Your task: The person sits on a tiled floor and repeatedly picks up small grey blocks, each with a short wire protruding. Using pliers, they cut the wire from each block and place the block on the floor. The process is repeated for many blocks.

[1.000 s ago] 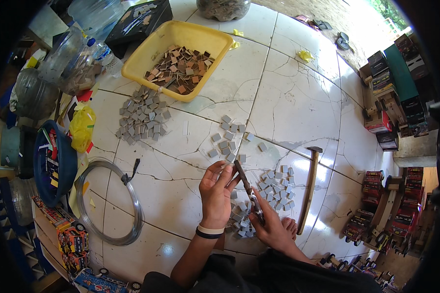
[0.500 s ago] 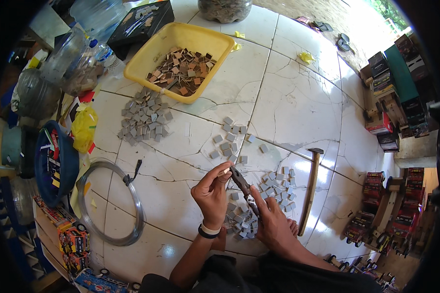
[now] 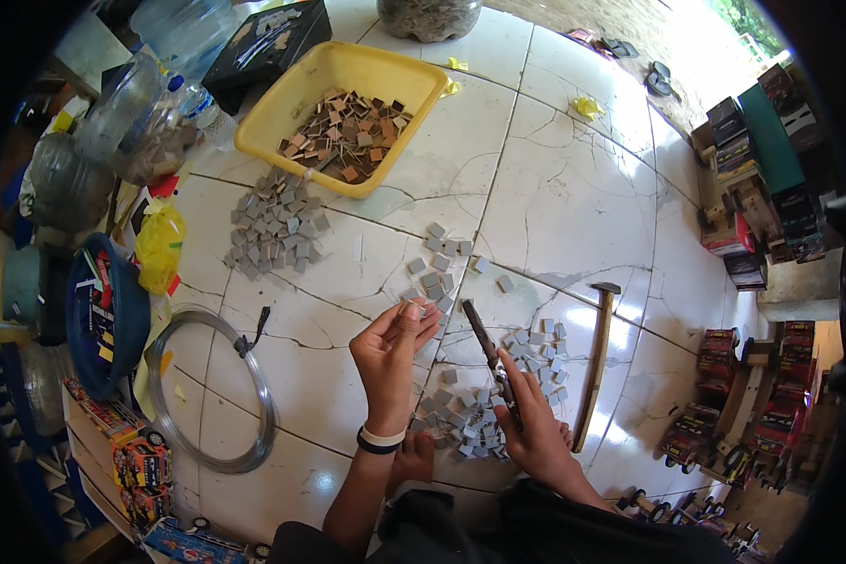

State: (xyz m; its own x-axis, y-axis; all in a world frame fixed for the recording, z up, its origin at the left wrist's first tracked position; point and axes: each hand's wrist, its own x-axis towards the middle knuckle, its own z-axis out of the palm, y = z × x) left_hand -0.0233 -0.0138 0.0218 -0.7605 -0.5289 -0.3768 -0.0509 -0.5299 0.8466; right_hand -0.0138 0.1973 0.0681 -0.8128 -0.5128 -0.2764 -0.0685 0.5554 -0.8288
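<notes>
Left hand (image 3: pixel 392 350) pinching a small grey square tile (image 3: pixel 410 309); right hand (image 3: pixel 533 428) gripping dark metal pliers (image 3: pixel 487 350), near grey tile pile (image 3: pixel 465 414).

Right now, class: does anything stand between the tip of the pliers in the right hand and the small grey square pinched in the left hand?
Nothing visible does. The left hand pinches the grey square at its fingertips. The pliers in the right hand point up beside it, with only bare tile floor showing in the gap.

I can't make out what my left hand (image 3: pixel 393 350) pinches; the piece is too small between the fingertips. My right hand (image 3: pixel 532 425) covers the handles of the pliers (image 3: pixel 487 350) and part of the grey tile pile (image 3: pixel 461 414). The jar (image 3: pixel 430 15) is cut off at the top edge.
</notes>
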